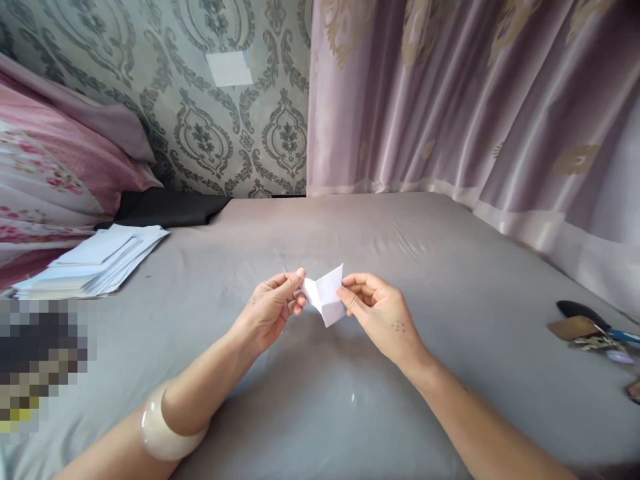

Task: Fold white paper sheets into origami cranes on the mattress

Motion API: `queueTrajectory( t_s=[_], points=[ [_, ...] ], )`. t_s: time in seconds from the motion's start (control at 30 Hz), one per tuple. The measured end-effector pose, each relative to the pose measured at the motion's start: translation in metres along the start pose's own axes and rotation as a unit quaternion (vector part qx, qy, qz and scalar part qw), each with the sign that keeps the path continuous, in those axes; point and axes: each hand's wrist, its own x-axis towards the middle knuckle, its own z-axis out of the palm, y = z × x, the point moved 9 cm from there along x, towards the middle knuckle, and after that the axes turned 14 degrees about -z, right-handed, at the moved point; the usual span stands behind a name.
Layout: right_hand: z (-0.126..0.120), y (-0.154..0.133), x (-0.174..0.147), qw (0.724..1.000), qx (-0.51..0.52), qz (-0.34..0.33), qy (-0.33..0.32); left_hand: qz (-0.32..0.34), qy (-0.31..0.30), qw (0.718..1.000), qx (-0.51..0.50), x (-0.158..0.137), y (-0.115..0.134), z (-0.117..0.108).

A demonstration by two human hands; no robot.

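Note:
A small folded piece of white paper (329, 294) is held up between my two hands, above the grey sheet. Creases run across it, and its panels stand at angles to one another. My left hand (273, 303) pinches its left corner between thumb and fingers. At the right edge, my right hand (375, 307) grips it with the thumb in front and the fingers behind. A pale bangle (163, 430) sits on my left forearm.
On the left lies a stack of white paper (95, 263), near a black cloth (170, 207). Keys (595, 343) and other small items lie at the far right on the grey sheet (325, 233). Curtains (425, 100) hang behind on the right.

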Motion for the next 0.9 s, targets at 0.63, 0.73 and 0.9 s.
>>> queueTrajectory(
  t_s=[0.63, 0.73, 0.9],
  points=[
    [0.011, 0.003, -0.005, 1.000, -0.019, 0.001, -0.020, 0.071, 0.103, 0.990, 0.057, -0.020, 0.006, -0.017],
    [0.018, 0.008, -0.007, 0.998, 0.041, 0.034, -0.032, 0.050, 0.100, 0.993, 0.049, -0.018, -0.002, -0.018],
    [0.026, 0.032, -0.015, 0.976, 0.157, 0.149, -0.022, 0.007, 0.108, 0.994, 0.010, -0.012, -0.015, -0.024]
  ],
)
